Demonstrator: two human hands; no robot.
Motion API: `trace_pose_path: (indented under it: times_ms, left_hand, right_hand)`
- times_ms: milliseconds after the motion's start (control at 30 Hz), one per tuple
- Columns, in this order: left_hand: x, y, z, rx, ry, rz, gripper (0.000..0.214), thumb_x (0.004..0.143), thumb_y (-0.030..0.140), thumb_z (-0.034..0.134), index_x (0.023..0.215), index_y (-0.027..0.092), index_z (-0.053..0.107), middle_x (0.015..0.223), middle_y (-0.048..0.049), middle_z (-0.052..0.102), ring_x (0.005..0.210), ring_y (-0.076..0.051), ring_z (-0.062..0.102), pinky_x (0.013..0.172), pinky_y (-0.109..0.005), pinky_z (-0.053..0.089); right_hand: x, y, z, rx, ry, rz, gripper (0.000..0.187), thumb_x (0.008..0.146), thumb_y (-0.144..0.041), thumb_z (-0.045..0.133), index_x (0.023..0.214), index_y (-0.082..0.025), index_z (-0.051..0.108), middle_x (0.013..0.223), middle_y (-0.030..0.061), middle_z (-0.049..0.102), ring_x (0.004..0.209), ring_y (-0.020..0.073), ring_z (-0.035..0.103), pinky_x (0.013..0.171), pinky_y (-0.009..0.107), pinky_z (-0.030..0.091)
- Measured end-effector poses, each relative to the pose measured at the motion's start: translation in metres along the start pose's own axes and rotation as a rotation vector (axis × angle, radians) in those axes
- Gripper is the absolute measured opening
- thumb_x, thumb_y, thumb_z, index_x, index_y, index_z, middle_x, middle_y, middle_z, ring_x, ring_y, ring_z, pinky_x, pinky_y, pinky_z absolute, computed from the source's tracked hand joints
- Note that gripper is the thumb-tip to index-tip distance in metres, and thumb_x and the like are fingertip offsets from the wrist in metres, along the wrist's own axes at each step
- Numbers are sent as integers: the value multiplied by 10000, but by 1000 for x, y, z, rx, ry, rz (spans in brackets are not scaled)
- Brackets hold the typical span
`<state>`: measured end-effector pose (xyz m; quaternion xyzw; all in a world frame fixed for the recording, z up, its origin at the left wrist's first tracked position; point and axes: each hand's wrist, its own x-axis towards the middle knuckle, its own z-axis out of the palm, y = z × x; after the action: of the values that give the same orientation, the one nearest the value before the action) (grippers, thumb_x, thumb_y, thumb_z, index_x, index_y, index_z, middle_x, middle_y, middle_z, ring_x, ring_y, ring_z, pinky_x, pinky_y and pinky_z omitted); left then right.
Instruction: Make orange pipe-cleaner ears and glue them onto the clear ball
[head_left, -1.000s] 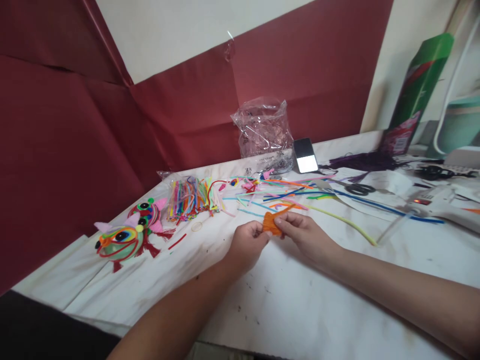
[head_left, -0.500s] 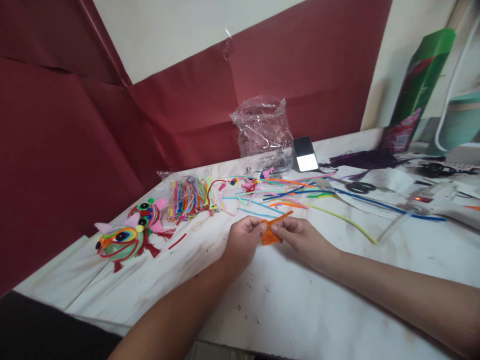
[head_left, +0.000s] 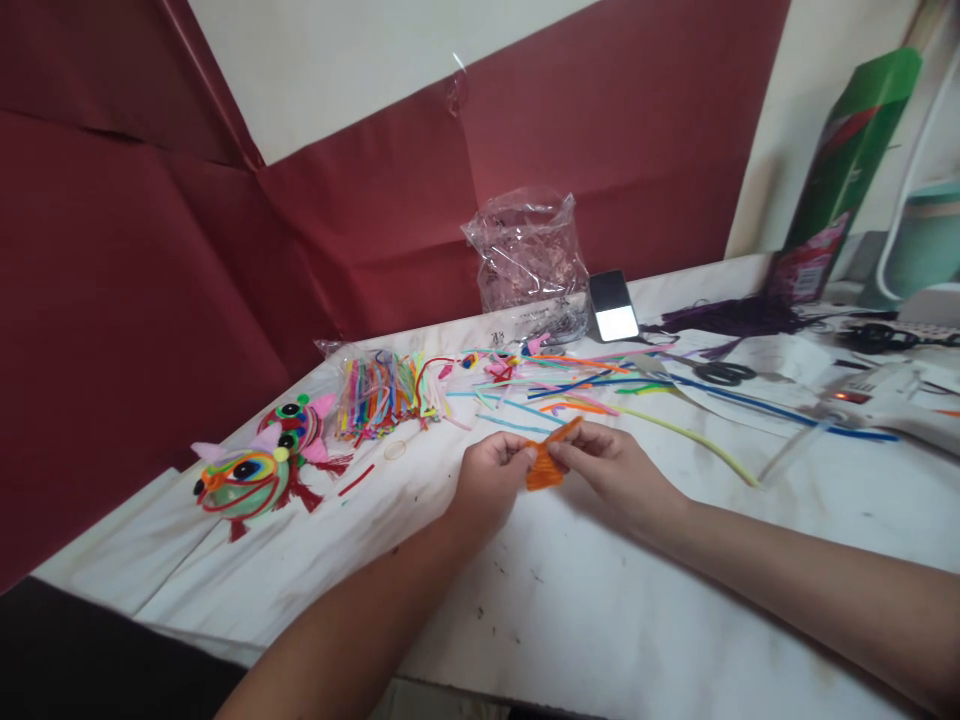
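Note:
Both hands meet over the middle of the table around an orange pipe cleaner piece (head_left: 546,474), folded into a small flat block with a strand angling up to the right. My left hand (head_left: 493,480) pinches the block's left side between thumb and fingers. On the other side, my right hand (head_left: 604,462) is closed on the strand, its thumb against the block's upper right. The fingertips partly cover the piece. Loose pipe cleaners (head_left: 577,388) in several colours lie just beyond the hands.
At left sit two colourful animal-face ornaments (head_left: 244,482) with tassels. Behind are a pack of pipe cleaners (head_left: 382,395), a clear plastic bag (head_left: 525,260) and a phone (head_left: 613,307). To the right lie scissors (head_left: 721,372), a glue gun (head_left: 874,400) and purple tassel thread (head_left: 727,317).
My right hand has shifted slightly, and its fingers now cover more of the orange strand, which shows shorter. The left hand keeps its pinch. The view has moved very little.

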<state>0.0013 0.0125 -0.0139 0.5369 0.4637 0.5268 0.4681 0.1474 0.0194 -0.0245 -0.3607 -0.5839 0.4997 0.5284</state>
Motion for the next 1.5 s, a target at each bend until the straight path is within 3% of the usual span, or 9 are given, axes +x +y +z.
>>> trace_pose_path:
  times_ms: [133, 333, 433, 533, 767, 933, 1133, 1333, 1500]
  left_hand:
    - [-2, 3, 1, 30, 31, 16, 95, 612, 183, 665, 599, 128, 589, 507, 23, 547, 468, -69, 451, 472, -201, 342]
    - [-5, 1, 3, 60, 89, 51, 101, 617, 185, 655, 576, 142, 573, 522, 23, 552, 500, -81, 473, 509, -211, 375]
    - [-6, -2, 3, 7, 76, 59, 121, 612, 200, 671, 588, 143, 567, 550, 15, 563, 527, -90, 486, 536, -224, 389]
    - [-6, -2, 2, 8, 57, 76, 107, 633, 210, 662, 612, 143, 581, 582, 5, 574, 560, -98, 495, 566, -234, 391]
    - [-9, 5, 1, 131, 49, 154, 91, 663, 221, 638, 617, 152, 599, 588, -1, 567, 583, -115, 491, 603, -249, 392]
    - [-15, 11, 1, 242, 20, 221, 78, 686, 204, 615, 631, 148, 615, 637, -24, 590, 636, -137, 514, 636, -259, 401]
    - [-19, 15, 1, 176, -106, 156, 156, 671, 221, 637, 810, 149, 651, 753, -33, 635, 694, -144, 549, 674, -259, 419]
    - [-21, 20, 5, 173, -1, 165, 100, 685, 235, 604, 662, 144, 636, 663, -11, 610, 646, -126, 533, 640, -243, 406]
    - [-18, 20, 6, 41, 6, 65, 113, 667, 261, 615, 670, 150, 600, 548, 33, 549, 518, -91, 467, 554, -227, 381]
  right_hand:
    - [-2, -1, 0, -127, -7, -55, 181, 721, -376, 617, 686, -199, 622, 655, 12, 601, 642, 163, 531, 611, 294, 418]
    - [-11, -5, 3, -323, -23, -356, 139, 772, -319, 565, 712, -245, 666, 742, 52, 635, 728, 205, 569, 674, 339, 447]
    - [-12, -7, 4, -335, -15, -406, 121, 781, -289, 556, 750, -255, 668, 764, 59, 625, 751, 208, 566, 681, 341, 448]
    - [-11, -9, 3, -318, 25, -336, 115, 767, -312, 579, 714, -234, 644, 728, 47, 592, 716, 195, 544, 668, 329, 431]
    - [-5, -9, 3, -12, -77, 8, 235, 719, -428, 627, 706, -195, 598, 658, -3, 580, 643, 142, 518, 630, 281, 413]
    - [-5, -8, 4, 6, -108, 3, 258, 721, -434, 632, 706, -189, 555, 633, -19, 537, 598, 116, 483, 580, 256, 392]
    - [-4, -14, 0, -37, -77, -54, 288, 750, -466, 585, 720, -185, 528, 644, -9, 526, 614, 131, 494, 589, 274, 406]
    - [-9, -14, 4, -64, -68, -72, 251, 775, -426, 561, 714, -187, 513, 637, -20, 496, 604, 122, 462, 579, 263, 388]
    - [-9, -13, 2, -24, -56, -57, 226, 812, -387, 504, 720, -184, 543, 704, -4, 534, 686, 132, 490, 662, 274, 396]
